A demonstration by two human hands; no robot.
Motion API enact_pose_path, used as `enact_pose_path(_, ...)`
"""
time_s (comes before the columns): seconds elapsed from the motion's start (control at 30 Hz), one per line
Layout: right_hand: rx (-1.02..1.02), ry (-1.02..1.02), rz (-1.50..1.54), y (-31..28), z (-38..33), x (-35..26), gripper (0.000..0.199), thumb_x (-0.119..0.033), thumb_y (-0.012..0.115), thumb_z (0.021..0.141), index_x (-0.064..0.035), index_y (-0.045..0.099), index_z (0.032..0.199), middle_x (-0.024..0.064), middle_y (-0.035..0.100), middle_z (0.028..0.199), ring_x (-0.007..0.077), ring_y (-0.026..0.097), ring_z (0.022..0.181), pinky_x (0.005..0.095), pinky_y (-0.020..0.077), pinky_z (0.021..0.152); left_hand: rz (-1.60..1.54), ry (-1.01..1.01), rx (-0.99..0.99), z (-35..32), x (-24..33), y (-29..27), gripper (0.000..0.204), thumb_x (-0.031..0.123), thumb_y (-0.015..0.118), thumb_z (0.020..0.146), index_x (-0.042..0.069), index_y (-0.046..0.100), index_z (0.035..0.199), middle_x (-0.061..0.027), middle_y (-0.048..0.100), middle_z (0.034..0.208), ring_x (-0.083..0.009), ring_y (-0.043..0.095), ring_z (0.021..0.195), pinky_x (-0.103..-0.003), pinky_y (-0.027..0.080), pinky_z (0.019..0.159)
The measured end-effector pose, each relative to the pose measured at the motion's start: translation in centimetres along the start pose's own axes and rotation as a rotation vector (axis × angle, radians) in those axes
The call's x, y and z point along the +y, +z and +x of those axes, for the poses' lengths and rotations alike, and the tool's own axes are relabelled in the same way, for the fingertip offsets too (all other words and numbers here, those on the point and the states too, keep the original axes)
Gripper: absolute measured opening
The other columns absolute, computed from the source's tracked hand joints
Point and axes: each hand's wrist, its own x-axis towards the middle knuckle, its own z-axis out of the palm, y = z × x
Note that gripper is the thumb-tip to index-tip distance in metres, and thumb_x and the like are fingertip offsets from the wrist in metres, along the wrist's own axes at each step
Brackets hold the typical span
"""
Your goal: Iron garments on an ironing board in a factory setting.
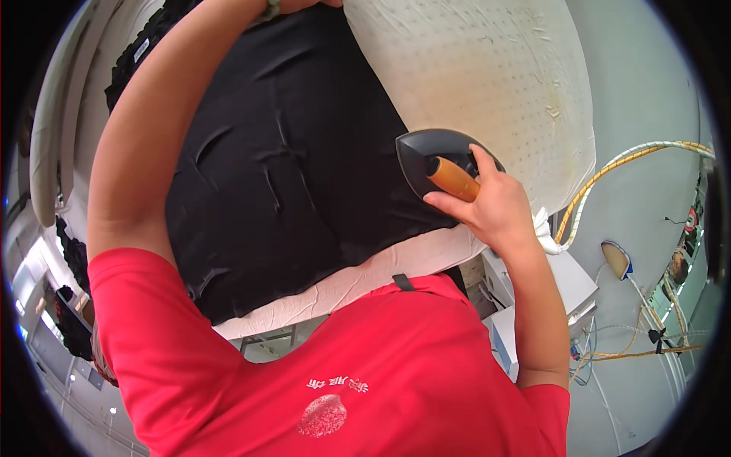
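The right hand (491, 202) is wrapped around the orange handle of the iron (438, 164), at the right edge of the black cloth (289, 175) on the ironing board (487, 76). The iron's nose points left (toward the cloth's middle). The left hand (304, 4), far edge, is mostly hidden; I can't tell its grip.

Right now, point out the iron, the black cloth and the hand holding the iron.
iron (426, 152), head view, on its dark top shell.
black cloth (289, 167), head view, on its wrinkled middle.
right hand (495, 209), head view, on the back of the hand.
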Motion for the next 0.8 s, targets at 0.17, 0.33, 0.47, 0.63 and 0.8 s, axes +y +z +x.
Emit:
enact_pose_path(0.17,0.051,0.027,-0.007,0.7,0.6,-1.1,0.077,-0.048,0.08,0.083,0.0071,0.056,0.132,0.026,0.072,0.095,0.0412,0.072,0.089,0.0423,0.0561,0.078,-0.011,-0.051,0.106,1.4,1.2,0.6,0.022,0.026,0.078,0.085,0.005,0.071,0.086,-0.0136,0.066,0.092,-0.0351,0.065,0.091,-0.043,0.053,0.08)
enact_pose_path(0.33,0.118,0.036,0.007,1.2,2.0,-2.6,0.072,-0.044,0.079,0.085,0.0068,0.056,0.132,0.0261,0.072,0.096,0.0407,0.072,0.088,0.042,0.056,0.078,-0.077,-0.122,0.203,1.9,0.9,1.6,0.024,0.028,0.077,0.086,0.004,0.071,0.085,-0.0139,0.067,0.092,-0.035,0.066,0.091,-0.044,0.053,0.079)
enact_pose_path(0.47,0.166,-0.043,0.075,1.3,3.6,-5.5,0.068,-0.041,0.077,0.088,0.0071,0.057,0.131,0.0247,0.072,0.092,0.0384,0.073,0.085,0.0404,0.0559,0.078,-0.45,-0.333,0.131,4.2,-5.9,8.6,0.025,0.028,0.078,0.086,0.004,0.071,0.085,-0.0145,0.069,0.09,-0.035,0.067,0.089,-0.045,0.053,0.078)
enact_pose_path(0.63,0.064,0.046,0.222,-0.9,5.0,-4.3,0.067,-0.036,0.075,0.09,0.0082,0.054,0.135,0.0214,0.071,0.087,0.0315,0.072,0.08,0.0375,0.0553,0.077,-0.122,-0.174,0.202,2.8,1.6,1.0,0.027,0.029,0.079,0.085,0.003,0.072,0.085,-0.0158,0.071,0.087,-0.0357,0.068,0.086,-0.045,0.054,0.077)
enact_pose_path(0.8,-0.016,0.025,0.251,-0.3,4.6,-4.8,0.071,-0.036,0.076,0.089,0.0083,0.05,0.138,0.0193,0.072,0.087,0.027,0.072,0.079,0.0358,0.0551,0.077,-0.253,-0.231,0.096,0.6,0.8,-0.8,0.028,0.03,0.08,0.084,0.004,0.075,0.092,-0.0148,0.073,0.087,-0.0326,0.07,0.086,-0.041,0.054,0.078)
